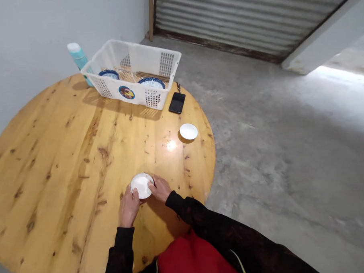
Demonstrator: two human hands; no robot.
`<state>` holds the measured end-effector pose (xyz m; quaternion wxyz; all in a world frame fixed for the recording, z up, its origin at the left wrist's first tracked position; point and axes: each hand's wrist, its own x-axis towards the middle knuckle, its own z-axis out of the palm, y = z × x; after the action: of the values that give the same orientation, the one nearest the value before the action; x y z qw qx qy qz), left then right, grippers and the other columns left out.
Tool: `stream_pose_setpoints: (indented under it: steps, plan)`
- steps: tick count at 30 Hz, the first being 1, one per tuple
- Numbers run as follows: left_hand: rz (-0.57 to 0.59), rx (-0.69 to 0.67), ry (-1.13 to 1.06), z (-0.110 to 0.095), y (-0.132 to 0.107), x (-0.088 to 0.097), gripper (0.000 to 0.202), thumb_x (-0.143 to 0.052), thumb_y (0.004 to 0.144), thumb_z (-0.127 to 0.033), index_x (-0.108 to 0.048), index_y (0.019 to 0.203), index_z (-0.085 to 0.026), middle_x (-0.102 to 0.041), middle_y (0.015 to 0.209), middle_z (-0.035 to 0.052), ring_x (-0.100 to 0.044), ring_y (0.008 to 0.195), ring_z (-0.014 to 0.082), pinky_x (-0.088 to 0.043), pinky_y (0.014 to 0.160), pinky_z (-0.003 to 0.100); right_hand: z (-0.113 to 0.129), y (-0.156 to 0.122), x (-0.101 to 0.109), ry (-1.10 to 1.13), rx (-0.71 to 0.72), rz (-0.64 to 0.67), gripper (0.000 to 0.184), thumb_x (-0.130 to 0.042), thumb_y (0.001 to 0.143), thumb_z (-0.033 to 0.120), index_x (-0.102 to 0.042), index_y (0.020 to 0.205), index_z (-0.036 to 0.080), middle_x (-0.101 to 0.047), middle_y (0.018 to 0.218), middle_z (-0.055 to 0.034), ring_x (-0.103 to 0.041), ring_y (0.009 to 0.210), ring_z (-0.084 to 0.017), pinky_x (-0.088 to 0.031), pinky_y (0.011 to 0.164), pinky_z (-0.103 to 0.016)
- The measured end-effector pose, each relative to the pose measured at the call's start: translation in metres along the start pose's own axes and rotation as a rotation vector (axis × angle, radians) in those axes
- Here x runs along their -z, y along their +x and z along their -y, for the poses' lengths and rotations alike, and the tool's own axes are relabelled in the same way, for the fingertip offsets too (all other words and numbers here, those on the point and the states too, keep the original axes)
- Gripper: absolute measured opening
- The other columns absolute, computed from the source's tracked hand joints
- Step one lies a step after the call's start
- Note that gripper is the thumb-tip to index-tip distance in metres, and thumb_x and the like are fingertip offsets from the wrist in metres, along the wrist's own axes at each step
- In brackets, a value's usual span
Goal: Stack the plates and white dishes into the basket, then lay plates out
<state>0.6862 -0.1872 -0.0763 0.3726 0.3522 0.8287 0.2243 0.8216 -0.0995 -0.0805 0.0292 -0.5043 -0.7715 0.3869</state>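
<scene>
Between my hands is a small white bowl (141, 184), near the front of the round wooden table (59, 158). My left hand (130, 207) grips its lower left side, with the thumb over the rim. On the right side, my right hand (160, 188) pinches the rim, its thumb reaching inside. The fingers under the bowl are hidden, and I cannot tell whether it touches the tabletop. A second white bowl (188, 131) sits farther off, near the table's right edge.
A white plastic basket (132, 92) at the back holds blue-patterned dishes (151, 83) and thin brown sticks (153, 76). Left of it stands a turquoise bottle (79, 58). A black phone (177, 103) lies to its right. The table's curved right edge borders a concrete floor (279, 148).
</scene>
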Motion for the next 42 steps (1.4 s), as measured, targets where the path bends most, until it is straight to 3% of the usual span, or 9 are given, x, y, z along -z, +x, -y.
stream_pose_setpoints:
  steps: [3, 7, 14, 18, 22, 26, 29, 33, 42]
  plan:
    - [0.017, 0.012, -0.151, 0.000, -0.007, -0.005, 0.036, -0.033, 0.099, -0.033, -0.051, 0.124, -0.014, -0.069, 0.100, 0.0129, -0.068, 0.065, 0.0185, -0.054, 0.055, 0.029, -0.003, -0.006, -0.007, 0.011, -0.042, -0.012, 0.022, -0.046, 0.090, 0.021, -0.065, 0.098, 0.013, -0.068, 0.094, -0.0110, -0.060, 0.086, -0.022, -0.045, 0.078, -0.030]
    - [-0.013, -0.032, -0.106, -0.004, -0.027, -0.018, 0.035, -0.033, 0.097, -0.035, -0.052, 0.118, -0.014, -0.068, 0.098, 0.0144, -0.069, 0.077, 0.0235, -0.055, 0.059, 0.032, -0.016, -0.030, -0.009, 0.009, -0.023, -0.102, 0.022, -0.045, 0.090, 0.021, -0.064, 0.096, 0.013, -0.067, 0.091, -0.0110, -0.060, 0.083, -0.022, -0.045, 0.077, -0.032]
    - [-0.047, -0.176, 0.009, -0.036, -0.053, -0.066, 0.043, -0.026, 0.097, -0.043, -0.050, 0.116, -0.012, -0.070, 0.093, 0.0165, -0.070, 0.084, 0.0288, -0.054, 0.075, 0.040, -0.069, -0.068, 0.020, 0.101, 0.074, -0.280, 0.026, -0.044, 0.088, 0.022, -0.064, 0.102, 0.016, -0.069, 0.092, -0.0103, -0.064, 0.085, -0.023, -0.050, 0.079, -0.033]
    - [-0.008, -0.230, -0.063, -0.082, -0.066, -0.114, 0.047, -0.022, 0.099, -0.046, -0.052, 0.115, -0.013, -0.071, 0.097, 0.0167, -0.070, 0.082, 0.0264, -0.054, 0.077, 0.039, -0.123, -0.083, 0.055, 0.154, 0.088, -0.364, 0.031, -0.043, 0.087, 0.024, -0.065, 0.106, 0.014, -0.071, 0.095, -0.0139, -0.068, 0.088, -0.027, -0.053, 0.080, -0.038]
    - [-0.028, -0.221, -0.068, -0.139, -0.085, -0.184, 0.047, -0.025, 0.098, -0.040, -0.055, 0.120, -0.011, -0.070, 0.113, 0.0205, -0.069, 0.101, 0.0274, -0.053, 0.090, 0.040, -0.197, -0.104, 0.102, 0.187, 0.113, -0.452, 0.036, -0.040, 0.088, 0.028, -0.066, 0.110, 0.014, -0.072, 0.098, -0.0148, -0.069, 0.090, -0.028, -0.056, 0.082, -0.041]
    - [0.007, -0.224, -0.033, -0.196, -0.108, -0.253, 0.047, -0.028, 0.097, -0.033, -0.053, 0.129, -0.008, -0.067, 0.124, 0.0234, -0.066, 0.112, 0.0281, -0.049, 0.099, 0.042, -0.274, -0.129, 0.157, 0.173, 0.086, -0.454, 0.040, -0.042, 0.087, 0.032, -0.066, 0.116, 0.016, -0.073, 0.101, -0.0152, -0.070, 0.093, -0.029, -0.057, 0.081, -0.043]
    - [0.066, -0.224, 0.036, -0.236, -0.123, -0.286, 0.044, -0.027, 0.097, -0.028, -0.051, 0.128, -0.007, -0.069, 0.117, 0.0224, -0.068, 0.105, 0.0276, -0.051, 0.094, 0.042, -0.315, -0.142, 0.194, 0.166, 0.061, -0.418, 0.044, -0.041, 0.087, 0.035, -0.066, 0.116, 0.013, -0.073, 0.103, -0.0178, -0.070, 0.095, -0.031, -0.057, 0.083, -0.045]
    - [0.104, -0.230, 0.104, -0.271, -0.129, -0.301, 0.036, -0.028, 0.098, -0.023, -0.050, 0.123, -0.012, -0.071, 0.107, 0.0152, -0.069, 0.096, 0.0235, -0.051, 0.089, 0.036, -0.337, -0.144, 0.225, 0.197, 0.061, -0.355, 0.047, -0.040, 0.087, 0.040, -0.065, 0.116, 0.011, -0.073, 0.103, -0.0188, -0.070, 0.095, -0.032, -0.056, 0.084, -0.045]
    - [-0.008, -0.100, 0.137, -0.309, -0.106, -0.286, 0.036, -0.031, 0.101, -0.031, -0.057, 0.119, -0.014, -0.072, 0.106, 0.0134, -0.068, 0.104, 0.0249, -0.050, 0.092, 0.036, -0.328, -0.094, 0.267, 0.327, 0.150, -0.177, 0.036, -0.045, 0.086, 0.035, -0.068, 0.106, 0.014, -0.070, 0.083, -0.0085, -0.066, 0.082, -0.025, -0.056, 0.073, -0.036]
